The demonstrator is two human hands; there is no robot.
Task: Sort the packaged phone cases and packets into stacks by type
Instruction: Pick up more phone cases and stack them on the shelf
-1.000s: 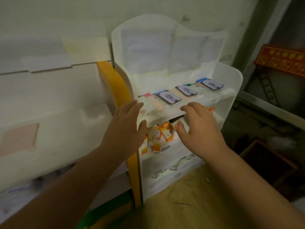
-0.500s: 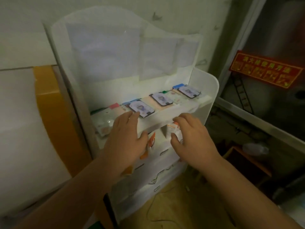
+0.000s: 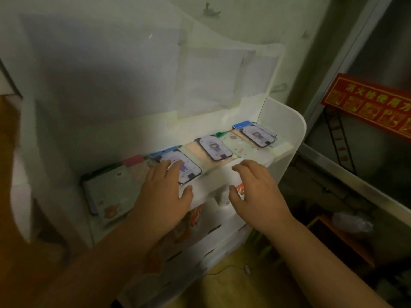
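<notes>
A white shelf unit point(image 3: 287, 134) carries a row of packaged phone cases on its top tier. From left: a pale green packet with a bear print point(image 3: 111, 196), a blue-topped case point(image 3: 189, 172), a middle case point(image 3: 214, 148), a pale spotted packet point(image 3: 235, 144) and a far right case point(image 3: 258, 134). My left hand point(image 3: 164, 194) lies over the shelf's front edge, straight fingers touching the blue-topped case. My right hand point(image 3: 255, 190) hovers at the shelf lip with fingers relaxed, holding nothing. Orange and white packets point(image 3: 240, 188) show on the tier below.
Lower white tiers point(image 3: 222, 236) sit under my wrists. A red sign with yellow characters point(image 3: 367, 105) hangs on the right. A yellow-orange panel point(image 3: 9, 134) stands at the left edge. Wooden floor with a thin cable point(image 3: 229, 267) lies below.
The view has moved closer and rightward onto the shelf. My left hand slid up from the shelf edge onto the blue-topped case; my right hand stayed by the lip.
</notes>
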